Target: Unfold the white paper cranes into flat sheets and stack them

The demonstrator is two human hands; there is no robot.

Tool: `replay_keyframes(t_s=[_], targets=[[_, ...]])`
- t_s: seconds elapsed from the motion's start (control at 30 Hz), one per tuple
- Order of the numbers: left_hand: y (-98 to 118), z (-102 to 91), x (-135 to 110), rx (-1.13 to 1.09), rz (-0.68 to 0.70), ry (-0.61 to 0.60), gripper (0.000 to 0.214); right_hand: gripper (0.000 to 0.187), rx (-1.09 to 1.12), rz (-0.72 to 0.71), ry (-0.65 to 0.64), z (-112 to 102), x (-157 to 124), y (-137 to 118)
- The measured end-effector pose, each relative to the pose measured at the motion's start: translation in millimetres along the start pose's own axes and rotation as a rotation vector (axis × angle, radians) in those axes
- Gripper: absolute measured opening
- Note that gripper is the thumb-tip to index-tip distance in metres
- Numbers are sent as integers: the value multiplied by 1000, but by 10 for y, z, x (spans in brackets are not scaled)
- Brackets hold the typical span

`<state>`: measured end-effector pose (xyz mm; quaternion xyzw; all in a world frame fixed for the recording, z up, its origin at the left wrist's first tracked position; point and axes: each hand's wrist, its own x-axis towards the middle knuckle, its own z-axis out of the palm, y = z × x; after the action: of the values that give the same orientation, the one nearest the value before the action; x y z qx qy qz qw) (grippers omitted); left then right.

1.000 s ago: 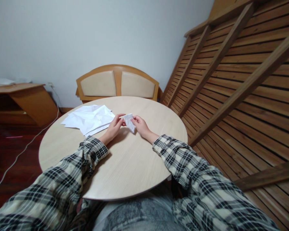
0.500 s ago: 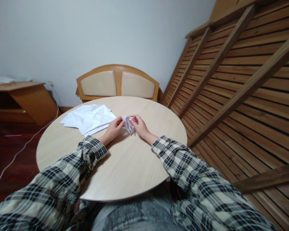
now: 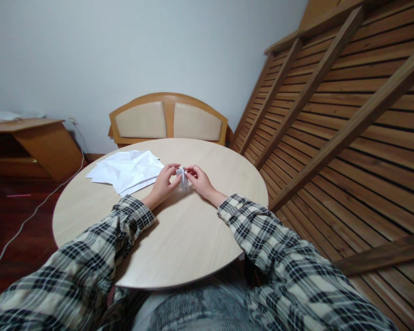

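A small piece of folded white paper [image 3: 183,180] is held between my two hands, a little above the round table [image 3: 179,239]. My left hand [image 3: 163,183] grips its left side, thumb below and fingers above. On the other side, my right hand [image 3: 199,180] pinches the paper's upper right part between thumb and fingers. Several folds hang downward from the piece. Left of my hands lie creased white sheets [image 3: 127,169], loosely stacked on the tabletop.
Beyond the table stands a wooden headboard [image 3: 169,117] with cream panels against the wall. A slatted wooden frame [image 3: 331,138] leans at the right. At the left are a wooden cabinet [image 3: 48,147] and a white cable [image 3: 37,209] across the dark red floor.
My left hand has shifted its grip, its fingers now spread higher around the folded paper. The paper looks narrower and more closed together. My right hand stays almost in place.
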<state>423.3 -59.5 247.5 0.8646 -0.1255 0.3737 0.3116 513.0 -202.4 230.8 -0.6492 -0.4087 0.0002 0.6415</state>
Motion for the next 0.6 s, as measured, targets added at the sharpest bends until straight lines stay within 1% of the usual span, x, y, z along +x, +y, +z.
replay_keyframes(t_s=[0.1, 0.23, 0.3, 0.37, 0.53, 0.6], targets=[[-25, 8, -15, -6, -39, -35, 9, 13, 11, -5, 4, -8, -7, -18], [-58, 7, -22, 29, -12, 22, 3, 18, 18, -26, 59, -14, -5, -14], [-62, 5, -19, 53, -14, 46, 8, 19, 0, -29, 73, -16, 0, -13], [-53, 8, -19, 57, -48, 61, 13, 21, -1, -31, 69, -16, 2, -14], [3, 36, -27, -46, -140, 97, 17, 36, 52, -27, 40, 2, -15, -9], [17, 48, -29, -98, -153, 111, 26, 40, 29, -30, 45, 14, -23, -1]])
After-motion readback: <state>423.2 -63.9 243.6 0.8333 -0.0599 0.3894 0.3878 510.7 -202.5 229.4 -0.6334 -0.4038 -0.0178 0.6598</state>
